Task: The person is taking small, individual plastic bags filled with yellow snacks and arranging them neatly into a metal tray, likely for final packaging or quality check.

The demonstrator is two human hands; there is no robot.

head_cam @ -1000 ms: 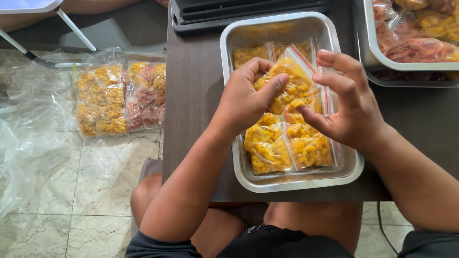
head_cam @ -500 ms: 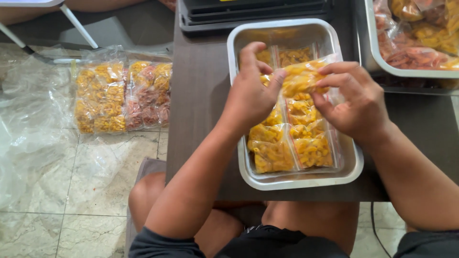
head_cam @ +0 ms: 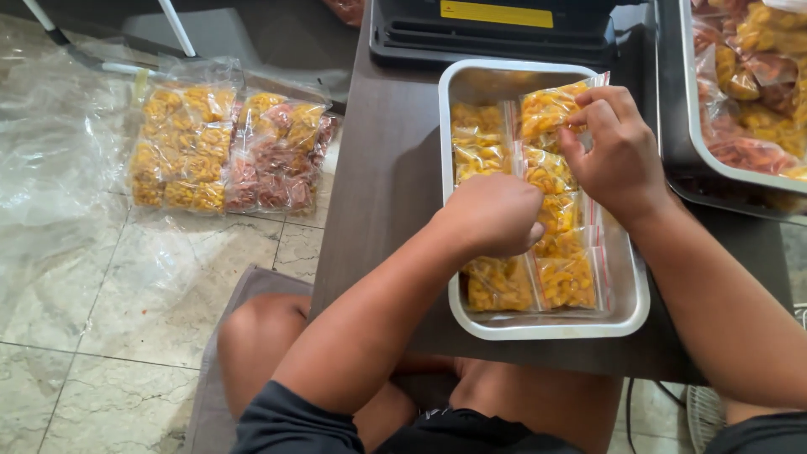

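A metal tray (head_cam: 632, 311) on a dark low table (head_cam: 382, 193) holds several small clear bags of yellow snack pieces (head_cam: 496, 286). My left hand (head_cam: 496, 214) is curled over the middle of the tray, fingers closed on the bags in the row beneath it. My right hand (head_cam: 618, 151) pinches the upper end of a bag of yellow snacks (head_cam: 546, 109) at the tray's far right side. The bags lie in two rows, side by side.
A second metal tray (head_cam: 685, 160) with red and yellow snack bags sits at the right. A black machine (head_cam: 496, 34) stands behind the tray. Filled bags (head_cam: 227, 147) lie on plastic sheeting (head_cam: 50, 168) on the tiled floor at left.
The bag my hands held above the tray now lies down in the right row. My left hand has dropped to the tray's middle; my right hand has moved toward the far end.
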